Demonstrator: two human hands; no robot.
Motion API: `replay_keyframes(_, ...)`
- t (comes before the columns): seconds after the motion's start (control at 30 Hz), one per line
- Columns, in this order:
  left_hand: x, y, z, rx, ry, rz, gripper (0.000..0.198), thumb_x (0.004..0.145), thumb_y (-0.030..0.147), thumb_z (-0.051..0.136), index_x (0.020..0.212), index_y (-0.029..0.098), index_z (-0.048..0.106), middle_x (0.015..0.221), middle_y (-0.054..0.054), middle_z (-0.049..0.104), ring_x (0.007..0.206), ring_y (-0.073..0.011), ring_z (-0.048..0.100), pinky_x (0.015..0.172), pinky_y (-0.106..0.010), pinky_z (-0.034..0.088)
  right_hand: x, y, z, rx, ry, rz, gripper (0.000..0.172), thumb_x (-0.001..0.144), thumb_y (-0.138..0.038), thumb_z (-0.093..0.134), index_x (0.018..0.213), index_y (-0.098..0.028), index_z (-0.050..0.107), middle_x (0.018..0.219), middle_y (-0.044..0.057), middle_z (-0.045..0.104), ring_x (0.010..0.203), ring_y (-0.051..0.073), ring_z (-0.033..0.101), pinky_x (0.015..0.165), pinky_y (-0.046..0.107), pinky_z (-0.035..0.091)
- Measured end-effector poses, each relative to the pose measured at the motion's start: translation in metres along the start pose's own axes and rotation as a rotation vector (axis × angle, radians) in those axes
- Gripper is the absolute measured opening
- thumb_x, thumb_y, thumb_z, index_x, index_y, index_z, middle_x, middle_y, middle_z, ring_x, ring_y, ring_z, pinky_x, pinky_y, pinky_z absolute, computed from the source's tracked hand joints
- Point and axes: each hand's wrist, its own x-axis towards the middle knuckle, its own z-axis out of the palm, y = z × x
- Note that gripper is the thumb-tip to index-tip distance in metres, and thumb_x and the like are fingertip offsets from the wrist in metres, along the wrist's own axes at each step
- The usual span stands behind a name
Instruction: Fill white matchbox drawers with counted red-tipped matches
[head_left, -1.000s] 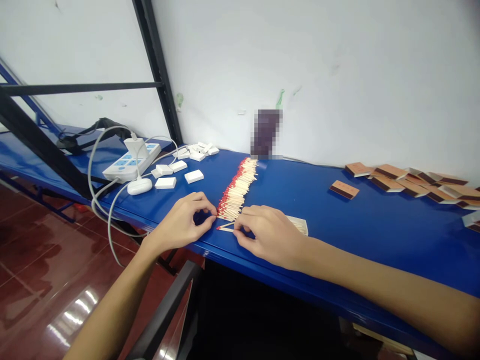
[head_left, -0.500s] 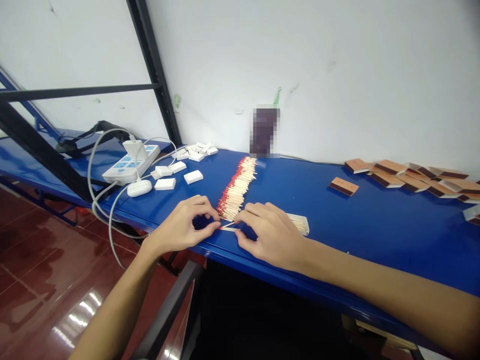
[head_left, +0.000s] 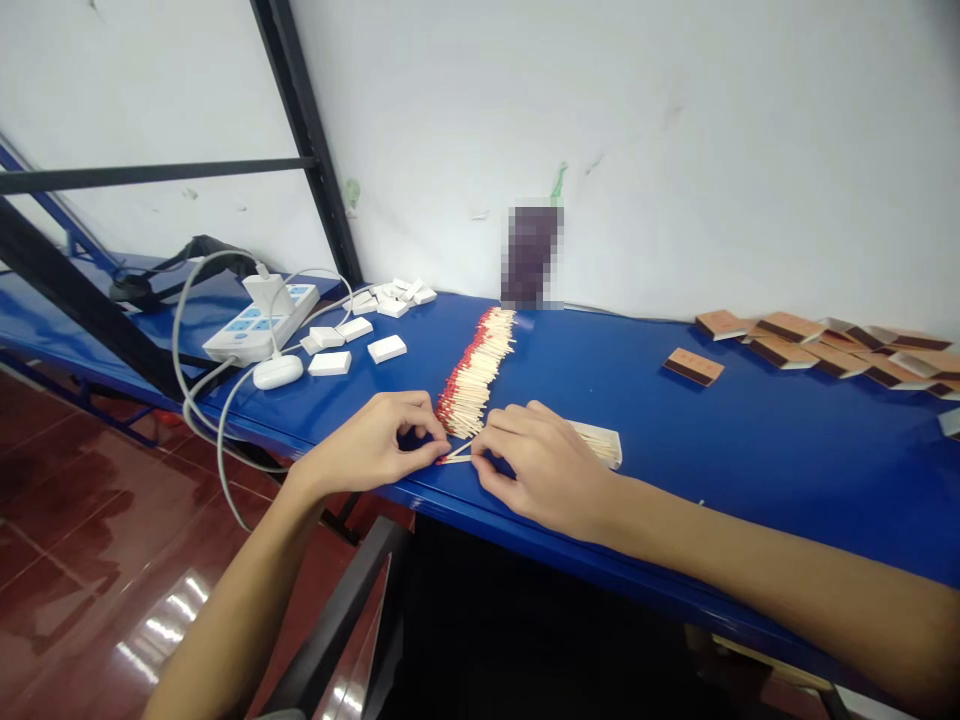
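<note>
A few loose red-tipped matches lie between my two hands near the front of the blue table. At their red heads, my left hand has thumb and forefinger curled together in a pinch. My right hand pinches the plain ends of the matches with thumb and fingers. Just beyond my fingers runs a long row of matches, red heads to the left. Partly hidden behind my right hand is a white matchbox tray with matches in it.
Orange-brown matchbox sleeves are heaped at the back right, and a single sleeve lies apart. Small white boxes are scattered at left, beside a power strip with looping cables. A chair armrest stands below the table edge.
My left hand has shifted slightly to the right along the matches, showing more of their red heads. The right hand stays nearly in place. The view has tilted slightly.
</note>
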Motion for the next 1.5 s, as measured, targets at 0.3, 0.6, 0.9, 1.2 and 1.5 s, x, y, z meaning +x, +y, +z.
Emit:
replay_keyframes(0.3,0.006,0.011,-0.004,0.042,-0.120,-0.075,0.018,0.088,0.034,0.062,0.080,0.019,0.069,0.055,0.007,0.036,0.051,-0.0075,0.028,0.051,-0.023,0.025,0.000,0.002,-0.001,0.022,-0.022,-0.011,0.016,0.090,-0.016,0.055,0.076,-0.015,0.063,0.072,0.000,0.059,0.066,0.013,0.047,0.067,0.030,0.029)
replay_keyframes(0.6,-0.008,-0.007,-0.006,0.118,0.064,-0.112,0.019,0.087,0.039,0.065,0.091,0.020,0.067,0.056,0.008,0.034,0.052,-0.0077,0.031,0.052,-0.022,0.027,-0.001,-0.001,-0.002,0.023,-0.039,0.019,0.014,0.090,-0.016,0.056,0.076,-0.016,0.060,0.070,-0.001,0.056,0.064,0.013,0.044,0.064,0.028,0.029)
replay_keyframes(0.9,-0.004,-0.007,-0.002,0.055,0.094,-0.134,0.028,0.088,0.045,0.064,0.081,0.018,0.069,0.055,0.007,0.035,0.052,-0.0080,0.030,0.051,-0.023,0.025,-0.001,0.002,-0.001,0.060,-0.070,0.022,0.015,0.092,-0.016,0.053,0.080,-0.016,0.061,0.074,-0.001,0.058,0.067,0.013,0.047,0.068,0.029,0.031)
replay_keyframes(1.2,0.004,-0.005,0.002,0.050,0.096,-0.080,0.026,0.087,0.041,0.066,0.078,0.017,0.069,0.055,0.007,0.039,0.052,-0.0076,0.031,0.052,-0.022,0.026,-0.001,0.002,0.000,0.050,-0.061,0.012,0.015,0.092,-0.016,0.053,0.080,-0.016,0.061,0.075,0.000,0.059,0.067,0.013,0.048,0.067,0.029,0.030)
replay_keyframes(1.5,-0.001,-0.001,0.001,-0.031,0.024,-0.111,0.026,0.085,0.042,0.067,0.077,0.017,0.071,0.057,0.006,0.039,0.053,-0.0079,0.032,0.051,-0.022,0.027,-0.002,0.002,0.001,0.058,-0.024,0.019,0.013,0.089,-0.016,0.055,0.079,-0.016,0.063,0.074,0.000,0.061,0.068,0.013,0.049,0.068,0.030,0.029)
